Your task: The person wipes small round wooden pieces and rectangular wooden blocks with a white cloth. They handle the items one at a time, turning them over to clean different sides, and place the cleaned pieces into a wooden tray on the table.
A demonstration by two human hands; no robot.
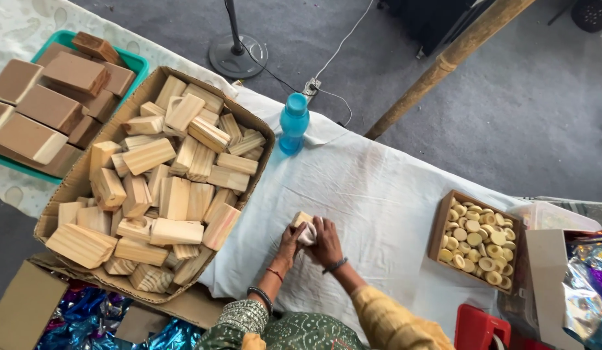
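Observation:
Both of my hands meet on the white tablecloth (378,194) near the middle of the view. My left hand (288,246) and my right hand (326,244) together grip a small pale wooden block (299,218), with a white cloth (307,234) pressed against it between the fingers. Most of the block is hidden by the hands and the cloth. A large cardboard box (68,194) full of several similar pine blocks lies to the left of my hands.
A teal tray (136,63) of brown blocks sits at the far left. A blue bottle (293,123) stands behind my hands. At the right is a small wooden box (441,223) of round pale discs, beside a clear plastic tub (553,217). Shiny foil (589,279) lies at the right edge.

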